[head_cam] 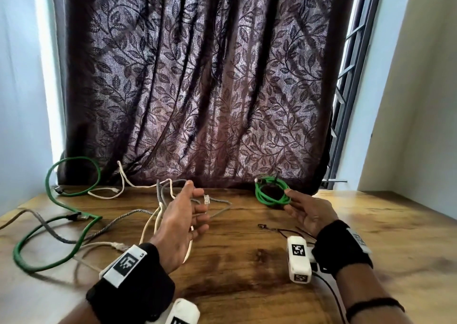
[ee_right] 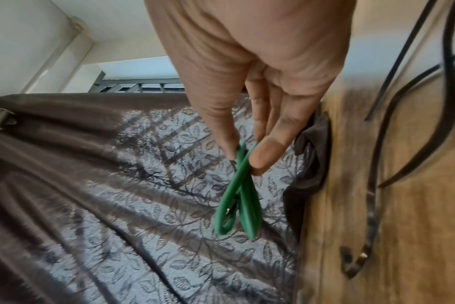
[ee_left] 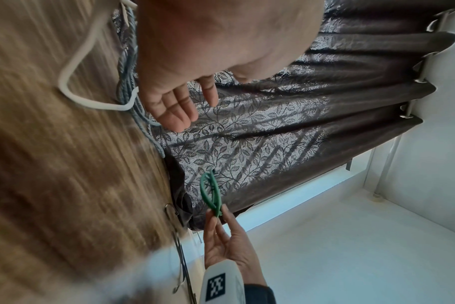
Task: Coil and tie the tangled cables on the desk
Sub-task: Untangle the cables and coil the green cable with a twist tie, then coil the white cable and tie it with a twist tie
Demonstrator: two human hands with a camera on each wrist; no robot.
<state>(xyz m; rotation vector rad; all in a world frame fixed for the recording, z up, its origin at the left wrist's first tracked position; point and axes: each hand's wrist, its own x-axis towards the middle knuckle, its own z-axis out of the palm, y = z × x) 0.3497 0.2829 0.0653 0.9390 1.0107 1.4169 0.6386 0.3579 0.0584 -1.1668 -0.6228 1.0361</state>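
A small coiled green cable (head_cam: 271, 193) hangs above the back of the wooden desk (head_cam: 247, 269). My right hand (head_cam: 288, 200) pinches its near edge between thumb and fingers; the right wrist view shows the pinch (ee_right: 244, 153) on the coil (ee_right: 240, 197). A dark band crosses the coil (ee_left: 211, 191). My left hand (head_cam: 194, 207) hovers open over the tangle and holds nothing (ee_left: 181, 107). The tangle spreads left: a long green cable (head_cam: 55, 227), a white cable (head_cam: 148, 227) and a grey braided cable (head_cam: 118, 221).
Thin black ties or wires (head_cam: 277, 229) lie on the desk by my right wrist, also in the right wrist view (ee_right: 392, 127). A dark leaf-patterned curtain (head_cam: 197, 88) hangs along the desk's back edge. Walls close in on both sides.
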